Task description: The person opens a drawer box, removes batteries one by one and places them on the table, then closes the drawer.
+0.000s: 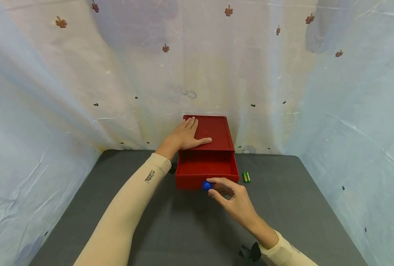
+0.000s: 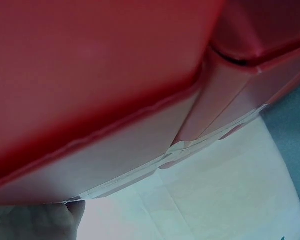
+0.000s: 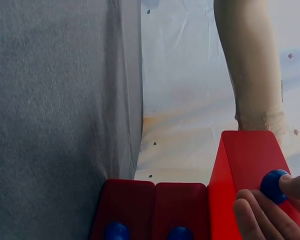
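Left hand (image 1: 183, 137) splayed atop red cabinet (image 1: 216, 131); right hand (image 1: 237, 201) pinches blue knob (image 1: 206, 185) of extended drawer (image 1: 188, 181).

Red drawer (image 1: 190, 182) (blue knob (image 1: 206, 185)).

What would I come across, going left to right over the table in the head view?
The left sleeve → the red drawer with its blue knob → two green batteries → the right sleeve.

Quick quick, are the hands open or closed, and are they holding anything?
Left hand: open, resting on the red box.
Right hand: closed, holding the blue knob of the open drawer.
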`<state>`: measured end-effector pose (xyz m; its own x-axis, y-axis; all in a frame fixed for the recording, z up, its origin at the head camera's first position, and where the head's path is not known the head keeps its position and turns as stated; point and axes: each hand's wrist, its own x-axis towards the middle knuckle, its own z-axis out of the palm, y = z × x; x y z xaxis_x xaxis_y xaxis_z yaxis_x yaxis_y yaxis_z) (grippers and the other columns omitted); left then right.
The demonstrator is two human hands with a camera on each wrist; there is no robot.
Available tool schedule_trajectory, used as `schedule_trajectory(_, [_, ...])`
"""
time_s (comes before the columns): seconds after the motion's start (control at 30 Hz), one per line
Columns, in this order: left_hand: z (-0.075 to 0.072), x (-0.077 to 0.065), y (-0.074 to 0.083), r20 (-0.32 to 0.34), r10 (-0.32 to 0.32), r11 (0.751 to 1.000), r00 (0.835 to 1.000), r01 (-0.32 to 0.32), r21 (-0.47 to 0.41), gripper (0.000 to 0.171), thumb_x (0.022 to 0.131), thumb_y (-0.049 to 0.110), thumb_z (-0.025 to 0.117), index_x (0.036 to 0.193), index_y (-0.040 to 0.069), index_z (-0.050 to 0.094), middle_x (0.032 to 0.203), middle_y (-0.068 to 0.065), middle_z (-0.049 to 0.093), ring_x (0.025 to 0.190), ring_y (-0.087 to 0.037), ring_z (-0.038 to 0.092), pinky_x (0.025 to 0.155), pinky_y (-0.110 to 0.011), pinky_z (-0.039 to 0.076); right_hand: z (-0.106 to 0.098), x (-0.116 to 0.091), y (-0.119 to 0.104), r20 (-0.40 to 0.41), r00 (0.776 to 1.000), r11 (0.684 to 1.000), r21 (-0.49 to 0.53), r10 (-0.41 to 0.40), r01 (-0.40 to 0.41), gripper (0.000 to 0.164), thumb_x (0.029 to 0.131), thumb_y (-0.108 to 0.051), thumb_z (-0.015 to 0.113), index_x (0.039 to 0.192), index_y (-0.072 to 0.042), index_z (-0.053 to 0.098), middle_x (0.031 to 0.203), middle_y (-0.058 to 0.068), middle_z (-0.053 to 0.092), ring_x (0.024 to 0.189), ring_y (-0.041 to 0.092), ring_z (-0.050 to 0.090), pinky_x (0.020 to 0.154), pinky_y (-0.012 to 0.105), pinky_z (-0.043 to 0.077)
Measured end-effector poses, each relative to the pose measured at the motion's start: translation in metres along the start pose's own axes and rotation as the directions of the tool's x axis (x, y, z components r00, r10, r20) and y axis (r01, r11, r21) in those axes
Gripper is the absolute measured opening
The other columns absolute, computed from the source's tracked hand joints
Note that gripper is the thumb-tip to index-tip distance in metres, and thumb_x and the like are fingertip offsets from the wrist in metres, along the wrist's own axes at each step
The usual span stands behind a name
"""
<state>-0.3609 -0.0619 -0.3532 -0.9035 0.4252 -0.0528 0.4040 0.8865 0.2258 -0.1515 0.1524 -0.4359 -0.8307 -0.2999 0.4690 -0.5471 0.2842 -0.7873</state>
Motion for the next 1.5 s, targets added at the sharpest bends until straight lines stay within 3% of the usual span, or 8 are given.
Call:
schedule_trajectory(0.13, [0.001, 0.004, 0.0, 0.027, -0.017, 1.0, 0.999, 0.017, 0.017, 0.114, 0.098, 0.084, 0.041, 0.173, 0.008, 0.0, 0.181, -0.011, -0.003, 0.167, -0.027, -0.006, 0.135, -0.042, -0.003, -0.001, 0.006, 0.003, -0.005, 1.0, 1.0, 0.012, 0.001, 0.0, 0.038, 0.099, -0.011, 0.079, 0.136, -0.02, 0.074, 0.107, 0.01, 0.081, 0.09, 0.027, 0.079, 0.083, 0.039, 0.067])
schedule_trajectory(0.37, [-0.001, -0.001, 0.001, 0.009, 0.008, 1.0, 1.0, -0.009, 0.014, 0.114, 0.099, 0.083, 0.041, 0.173, 0.006, 0.004, 0.181, -0.013, 0.0, 0.168, -0.028, -0.002, 0.136, -0.043, 0.0, -0.003, 0.018, 0.009, -0.013, 1.0, 1.0, 0.01, -0.007, 0.007, 0.037, 0.099, -0.009, 0.078, 0.135, -0.018, 0.074, 0.106, 0.002, 0.081, 0.089, 0.027, 0.078, 0.082, 0.038, 0.067])
schedule_trajectory(0.53, [-0.002, -0.001, 0.0, 0.012, 0.016, 1.0, 1.0, -0.016, 0.013, 0.113, 0.099, 0.083, 0.039, 0.173, 0.006, 0.002, 0.181, -0.013, -0.001, 0.167, -0.028, -0.004, 0.136, -0.043, -0.002, -0.003, 0.026, 0.014, -0.013, 1.0, 1.0, 0.031, -0.002, 0.003, 0.035, 0.101, -0.009, 0.076, 0.135, -0.016, 0.074, 0.106, 0.006, 0.081, 0.091, 0.033, 0.078, 0.082, 0.038, 0.067])
schedule_trajectory(1.03, [-0.002, -0.003, 0.001, 0.006, 0.009, 1.0, 1.0, -0.009, 0.029, 0.112, 0.1, 0.083, 0.039, 0.173, 0.005, 0.004, 0.181, -0.013, 0.0, 0.167, -0.028, -0.002, 0.136, -0.043, -0.001, -0.002, 0.047, 0.031, -0.038, 0.999, 0.997, 0.067, 0.033, -0.031, 0.032, 0.102, -0.01, 0.074, 0.134, -0.014, 0.074, 0.106, 0.009, 0.08, 0.094, 0.031, 0.079, 0.085, 0.027, 0.065])
schedule_trajectory(1.27, [-0.002, -0.003, 0.001, -0.006, 0.021, 0.999, 1.0, -0.021, 0.037, 0.114, 0.099, 0.084, 0.04, 0.173, 0.004, 0.005, 0.18, -0.014, 0.002, 0.167, -0.03, 0.0, 0.136, -0.044, 0.0, -0.001, 0.055, 0.036, -0.052, 0.998, 0.996, 0.078, 0.043, -0.039, 0.031, 0.103, -0.012, 0.075, 0.134, -0.014, 0.075, 0.105, 0.011, 0.08, 0.095, 0.034, 0.079, 0.087, 0.03, 0.065])
schedule_trajectory(1.5, [-0.003, -0.004, 0.002, -0.011, 0.027, 0.999, 1.0, -0.027, 0.039, 0.113, 0.1, 0.082, 0.04, 0.172, 0.003, 0.006, 0.18, -0.015, 0.002, 0.167, -0.03, -0.001, 0.136, -0.043, -0.001, 0.0, 0.062, 0.041, -0.067, 0.997, 0.997, 0.069, 0.048, -0.043, 0.031, 0.103, -0.012, 0.075, 0.134, -0.015, 0.075, 0.104, 0.01, 0.08, 0.094, 0.028, 0.079, 0.086, 0.029, 0.065])
